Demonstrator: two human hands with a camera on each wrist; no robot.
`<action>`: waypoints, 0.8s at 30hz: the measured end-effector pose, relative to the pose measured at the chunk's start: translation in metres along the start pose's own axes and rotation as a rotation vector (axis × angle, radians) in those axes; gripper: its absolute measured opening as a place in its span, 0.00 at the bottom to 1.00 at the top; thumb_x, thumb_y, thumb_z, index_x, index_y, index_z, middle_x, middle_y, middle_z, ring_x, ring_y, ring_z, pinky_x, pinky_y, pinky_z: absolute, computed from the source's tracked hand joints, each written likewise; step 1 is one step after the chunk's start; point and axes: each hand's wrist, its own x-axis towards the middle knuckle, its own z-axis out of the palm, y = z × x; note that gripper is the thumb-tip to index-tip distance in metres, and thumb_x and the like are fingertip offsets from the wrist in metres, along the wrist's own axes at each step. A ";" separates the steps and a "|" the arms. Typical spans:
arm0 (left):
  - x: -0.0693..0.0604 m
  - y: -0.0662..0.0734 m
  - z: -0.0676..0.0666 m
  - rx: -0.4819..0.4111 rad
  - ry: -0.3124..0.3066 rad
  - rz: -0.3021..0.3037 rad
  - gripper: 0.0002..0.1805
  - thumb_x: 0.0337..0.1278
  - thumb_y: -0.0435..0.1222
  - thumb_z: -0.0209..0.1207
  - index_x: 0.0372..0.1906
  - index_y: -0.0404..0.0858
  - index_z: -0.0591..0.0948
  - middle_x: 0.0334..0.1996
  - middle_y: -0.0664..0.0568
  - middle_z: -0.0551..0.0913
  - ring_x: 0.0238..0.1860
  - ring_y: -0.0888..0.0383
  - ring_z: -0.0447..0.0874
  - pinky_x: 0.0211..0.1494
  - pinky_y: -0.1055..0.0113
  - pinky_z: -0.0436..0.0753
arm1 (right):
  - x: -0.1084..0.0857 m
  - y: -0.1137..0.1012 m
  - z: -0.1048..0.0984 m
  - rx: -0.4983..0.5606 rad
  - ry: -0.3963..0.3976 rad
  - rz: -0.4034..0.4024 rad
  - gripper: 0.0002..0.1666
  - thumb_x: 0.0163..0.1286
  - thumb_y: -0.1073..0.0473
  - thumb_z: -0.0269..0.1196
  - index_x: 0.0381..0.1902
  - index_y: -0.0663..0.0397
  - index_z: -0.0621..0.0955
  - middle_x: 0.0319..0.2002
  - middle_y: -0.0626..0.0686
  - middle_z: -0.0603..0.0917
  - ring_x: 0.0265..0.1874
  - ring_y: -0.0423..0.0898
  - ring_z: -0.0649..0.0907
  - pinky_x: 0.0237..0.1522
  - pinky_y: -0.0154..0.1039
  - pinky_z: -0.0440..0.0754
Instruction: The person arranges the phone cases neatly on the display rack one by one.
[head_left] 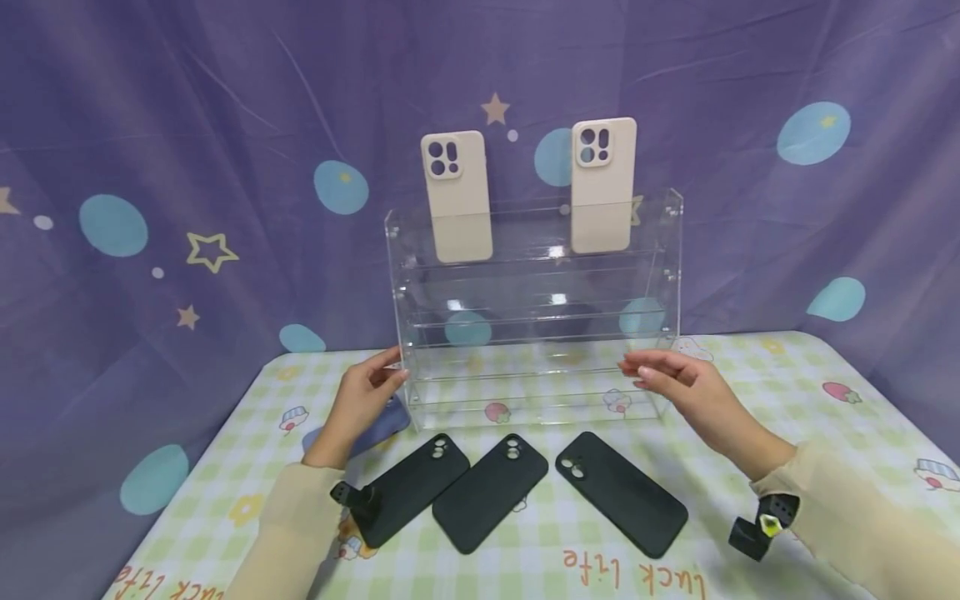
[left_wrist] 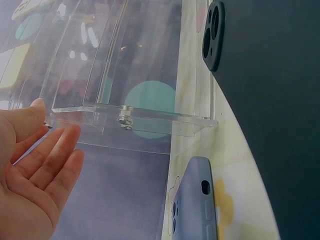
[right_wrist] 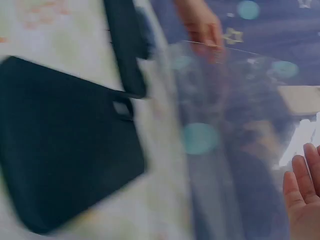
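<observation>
A clear acrylic display rack (head_left: 540, 292) with stepped tiers stands on the table. My left hand (head_left: 365, 402) pinches its left side panel between thumb and index finger, the other fingers loosely extended in the left wrist view. Beside the rack's right side, my right hand (head_left: 693, 400) hovers with relaxed fingers and holds nothing. On the top tier lean two cream phone cases, one at left (head_left: 461, 196) and one at right (head_left: 603, 185). Three dark phone cases, left (head_left: 412, 492), middle (head_left: 491, 492) and right (head_left: 622, 493), lie in front of the rack.
A blue phone case (left_wrist: 195, 200) lies by the rack's left side, partly hidden by my left arm in the head view. The checked tablecloth (head_left: 825, 433) covers the table. Behind hangs a purple patterned curtain (head_left: 225, 125). The right wrist view is blurred.
</observation>
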 end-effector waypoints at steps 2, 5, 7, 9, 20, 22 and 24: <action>0.000 0.001 0.000 -0.002 -0.003 -0.008 0.23 0.61 0.31 0.59 0.60 0.29 0.74 0.54 0.36 0.78 0.45 0.43 0.83 0.27 0.73 0.77 | -0.008 0.009 0.004 -0.012 -0.020 0.054 0.18 0.72 0.61 0.54 0.57 0.62 0.76 0.49 0.41 0.83 0.49 0.37 0.81 0.50 0.30 0.77; 0.001 0.001 0.000 0.010 -0.002 -0.013 0.22 0.61 0.32 0.59 0.60 0.30 0.74 0.54 0.37 0.79 0.44 0.45 0.83 0.28 0.73 0.77 | -0.014 0.023 0.011 -0.015 -0.030 0.131 0.22 0.71 0.58 0.57 0.58 0.66 0.74 0.49 0.46 0.83 0.49 0.39 0.81 0.50 0.30 0.76; 0.001 0.001 -0.001 0.012 0.003 -0.016 0.22 0.61 0.32 0.59 0.60 0.31 0.75 0.54 0.37 0.79 0.44 0.45 0.83 0.28 0.73 0.78 | -0.015 0.032 0.015 -0.010 -0.025 0.169 0.25 0.69 0.57 0.59 0.58 0.70 0.73 0.50 0.50 0.83 0.50 0.41 0.81 0.51 0.31 0.77; 0.001 0.002 -0.003 0.014 0.005 -0.012 0.22 0.61 0.32 0.59 0.60 0.31 0.75 0.54 0.37 0.79 0.44 0.45 0.83 0.28 0.73 0.77 | -0.015 0.041 0.019 -0.017 -0.025 0.200 0.27 0.68 0.57 0.60 0.58 0.71 0.73 0.52 0.54 0.82 0.50 0.42 0.81 0.51 0.31 0.76; -0.001 0.004 -0.002 0.008 -0.010 -0.012 0.23 0.61 0.31 0.59 0.60 0.30 0.74 0.54 0.36 0.78 0.43 0.52 0.84 0.29 0.73 0.78 | -0.022 0.072 0.031 -0.024 -0.191 0.275 0.31 0.65 0.59 0.62 0.63 0.67 0.69 0.63 0.66 0.69 0.64 0.64 0.66 0.57 0.43 0.74; 0.000 -0.002 -0.002 0.012 -0.007 0.002 0.23 0.61 0.32 0.59 0.60 0.30 0.74 0.54 0.37 0.79 0.42 0.56 0.84 0.29 0.73 0.78 | -0.020 0.076 0.033 -0.034 -0.219 0.271 0.32 0.65 0.59 0.63 0.64 0.65 0.68 0.64 0.64 0.68 0.65 0.63 0.64 0.61 0.49 0.69; 0.001 -0.003 -0.002 0.011 -0.006 0.007 0.23 0.61 0.32 0.59 0.60 0.30 0.74 0.53 0.36 0.79 0.43 0.53 0.84 0.30 0.73 0.78 | -0.018 0.078 0.035 -0.063 -0.237 0.276 0.34 0.63 0.58 0.64 0.65 0.62 0.67 0.65 0.62 0.68 0.66 0.62 0.64 0.64 0.55 0.63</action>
